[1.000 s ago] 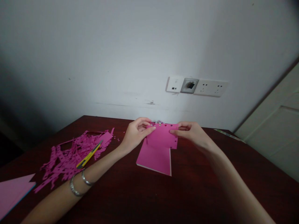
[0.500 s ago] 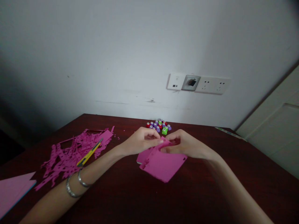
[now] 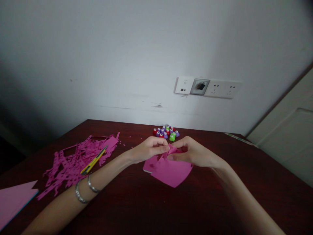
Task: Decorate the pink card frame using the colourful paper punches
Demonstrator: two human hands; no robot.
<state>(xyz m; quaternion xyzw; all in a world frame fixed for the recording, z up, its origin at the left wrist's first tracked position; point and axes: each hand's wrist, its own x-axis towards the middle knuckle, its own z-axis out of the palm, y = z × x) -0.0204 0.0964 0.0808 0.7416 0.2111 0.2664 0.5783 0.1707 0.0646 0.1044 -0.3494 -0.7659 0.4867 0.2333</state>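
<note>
Both of my hands pinch the top edge of a pink paper sheet (image 3: 171, 173) just above the dark wooden table (image 3: 146, 209). My left hand (image 3: 150, 150) grips it from the left with thumb and fingers closed. My right hand (image 3: 193, 153) grips the same edge from the right, fingertips almost touching the left ones. The sheet sags toward me, and small punched holes show along its left side. Under it lies a stack of pink paper (image 3: 148, 167), mostly hidden.
A cluster of small red, purple and green punches (image 3: 166, 132) stands behind my hands near the wall. A heap of pink paper scraps (image 3: 73, 161) with a yellow utility knife (image 3: 94, 160) lies at the left. Another pink sheet (image 3: 14, 200) is at the bottom left corner.
The sheet was held upright in front of the punches; both hands have lowered it to the table and moved together on its top edge.
</note>
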